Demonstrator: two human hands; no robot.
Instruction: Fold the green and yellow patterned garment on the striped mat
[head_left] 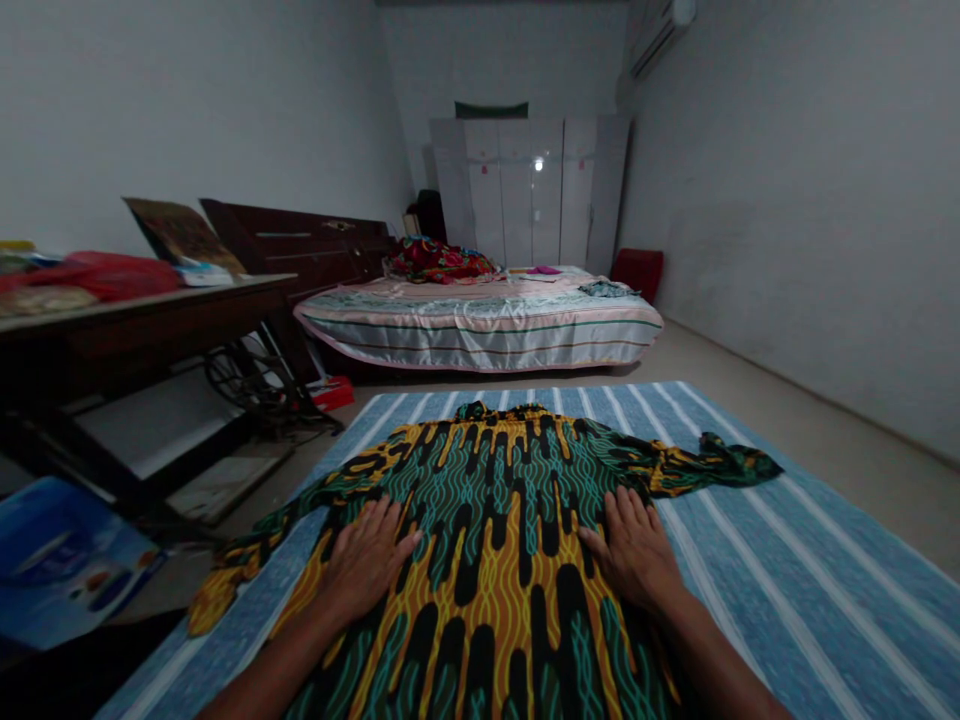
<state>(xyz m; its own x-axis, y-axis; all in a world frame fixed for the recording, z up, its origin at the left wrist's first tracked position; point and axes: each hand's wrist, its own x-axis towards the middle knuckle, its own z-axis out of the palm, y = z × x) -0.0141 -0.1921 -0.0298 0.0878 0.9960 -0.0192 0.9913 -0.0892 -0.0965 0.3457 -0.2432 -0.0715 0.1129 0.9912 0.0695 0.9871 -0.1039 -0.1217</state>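
A long-sleeved shirt (495, 540), patterned in black, green and orange-yellow, lies spread out with its collar at the far end. Both sleeves stretch sideways; the left one hangs toward the edge of the blue-and-white striped cover (750, 560) beneath. My left hand (369, 555) rests flat on the shirt's left side, thumb pointing inward. On the right side of the body, below the sleeve, my right hand (628, 540) lies flat with its fingers stretched forward. Neither hand grasps the cloth. The shirt's lower end runs out of view between my forearms.
Beyond the striped surface stands a bed (480, 330) with a red floral blanket (442, 260). At left are a sewing-machine table (150, 312) with a red bag (112, 275) on it and a blue box (64, 560). A wardrobe (517, 190) stands at the back.
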